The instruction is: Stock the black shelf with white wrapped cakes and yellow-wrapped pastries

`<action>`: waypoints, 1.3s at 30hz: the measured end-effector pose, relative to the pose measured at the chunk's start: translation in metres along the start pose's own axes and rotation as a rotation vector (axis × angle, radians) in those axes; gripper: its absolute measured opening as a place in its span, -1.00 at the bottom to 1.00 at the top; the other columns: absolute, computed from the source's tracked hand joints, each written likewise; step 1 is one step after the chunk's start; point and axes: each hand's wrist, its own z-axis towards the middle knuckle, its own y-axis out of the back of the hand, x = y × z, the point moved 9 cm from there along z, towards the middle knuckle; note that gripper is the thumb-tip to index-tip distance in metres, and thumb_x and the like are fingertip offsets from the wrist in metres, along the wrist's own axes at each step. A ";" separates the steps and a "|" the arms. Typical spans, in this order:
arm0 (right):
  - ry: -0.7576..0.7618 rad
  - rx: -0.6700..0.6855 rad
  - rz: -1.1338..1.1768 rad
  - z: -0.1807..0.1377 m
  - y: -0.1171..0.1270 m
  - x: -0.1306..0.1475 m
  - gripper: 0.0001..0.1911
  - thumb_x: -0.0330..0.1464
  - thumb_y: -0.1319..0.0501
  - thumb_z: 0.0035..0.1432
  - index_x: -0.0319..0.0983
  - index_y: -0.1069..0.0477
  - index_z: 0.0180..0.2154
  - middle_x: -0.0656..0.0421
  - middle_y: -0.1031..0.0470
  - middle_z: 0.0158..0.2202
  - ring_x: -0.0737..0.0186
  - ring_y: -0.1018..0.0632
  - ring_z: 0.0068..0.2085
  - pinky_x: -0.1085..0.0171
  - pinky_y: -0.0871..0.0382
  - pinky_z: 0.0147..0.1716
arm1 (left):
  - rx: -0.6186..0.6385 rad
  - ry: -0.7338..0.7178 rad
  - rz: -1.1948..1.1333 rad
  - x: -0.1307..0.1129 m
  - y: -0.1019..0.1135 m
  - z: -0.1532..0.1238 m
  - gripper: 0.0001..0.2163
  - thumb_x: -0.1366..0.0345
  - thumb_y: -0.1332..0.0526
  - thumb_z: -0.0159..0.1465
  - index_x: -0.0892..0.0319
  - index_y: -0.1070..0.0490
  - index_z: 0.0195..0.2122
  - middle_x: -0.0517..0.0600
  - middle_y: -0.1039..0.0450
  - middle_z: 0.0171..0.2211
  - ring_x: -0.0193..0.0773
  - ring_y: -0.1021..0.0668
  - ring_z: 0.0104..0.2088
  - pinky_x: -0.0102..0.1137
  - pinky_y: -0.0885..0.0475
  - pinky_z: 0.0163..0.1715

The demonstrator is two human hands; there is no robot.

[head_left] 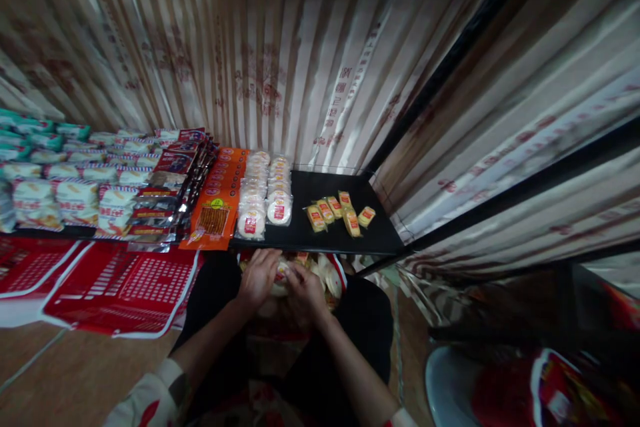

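Both my hands reach down into a bag of wrapped snacks that sits between my knees, just below a black shelf. My left hand curls around a small clear packet with a red label. My right hand has its fingers bent and pressed against the same packet from the right. On the shelf above lie several small yellow wrapped cakes and two rows of round white cakes with red labels.
Left of the white cakes lie orange packets, dark red packets, white bags and teal packs. Red flattened cartons cover the floor at left. Striped curtains hang behind. A pale stool stands at lower right.
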 end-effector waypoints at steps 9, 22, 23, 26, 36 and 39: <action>-0.175 -0.109 0.313 0.025 0.031 0.009 -0.60 -0.04 -0.17 -0.02 -0.24 -0.47 -0.35 0.16 -0.53 -0.41 0.21 -0.50 -0.36 0.28 -0.39 -0.33 | -0.149 0.024 0.024 -0.012 0.011 -0.007 -0.67 0.41 0.08 0.30 0.23 -0.32 0.02 0.10 -0.32 0.04 -0.19 -0.37 0.02 -0.24 -0.32 0.05; -0.168 -0.094 0.434 0.062 0.032 0.013 -0.57 -0.01 -0.23 -0.10 -0.23 -0.37 -0.33 0.19 -0.52 -0.42 0.28 -0.49 -0.42 0.31 -0.39 -0.39 | -0.050 0.043 0.008 -0.014 -0.014 -0.004 -0.63 0.37 0.06 0.30 0.20 -0.23 0.13 0.14 -0.20 0.14 -0.11 -0.29 0.09 -0.16 -0.28 0.08; -0.163 -0.087 0.429 0.068 0.031 0.013 -0.57 -0.01 -0.24 -0.11 -0.23 -0.37 -0.35 0.19 -0.51 -0.43 0.29 -0.48 -0.44 0.31 -0.39 -0.40 | -0.040 0.054 0.008 -0.013 -0.016 -0.003 -0.62 0.37 0.07 0.30 0.22 -0.22 0.13 0.16 -0.19 0.14 -0.11 -0.28 0.09 -0.15 -0.27 0.08; -0.145 -0.048 0.397 0.089 0.026 0.012 -0.59 -0.01 -0.25 -0.14 -0.23 -0.37 -0.42 0.23 -0.48 -0.50 0.32 -0.45 -0.47 0.34 -0.35 -0.44 | -0.004 0.095 0.005 -0.009 -0.022 0.004 -0.61 0.36 0.08 0.29 0.27 -0.22 0.12 0.19 -0.16 0.16 -0.08 -0.26 0.11 -0.14 -0.29 0.07; -0.080 -0.057 0.026 0.148 0.025 0.016 -0.74 -0.17 -0.19 -0.02 -0.23 -0.41 -0.36 0.22 -0.48 -0.47 0.31 -0.46 -0.43 0.34 -0.33 -0.41 | 0.024 0.125 -0.008 0.000 -0.033 0.032 -0.56 0.47 0.03 0.18 0.38 -0.22 0.10 0.27 -0.13 0.18 0.01 -0.24 0.15 -0.04 -0.24 0.08; -0.075 -0.119 -0.040 0.147 0.027 0.020 -0.72 -0.19 -0.19 0.00 -0.24 -0.40 -0.28 0.19 -0.48 -0.45 0.29 -0.47 -0.43 0.31 -0.36 -0.39 | 0.031 0.159 -0.012 0.004 -0.036 0.036 -0.55 0.47 0.03 0.16 0.40 -0.22 0.10 0.29 -0.14 0.18 0.02 -0.22 0.18 -0.02 -0.21 0.10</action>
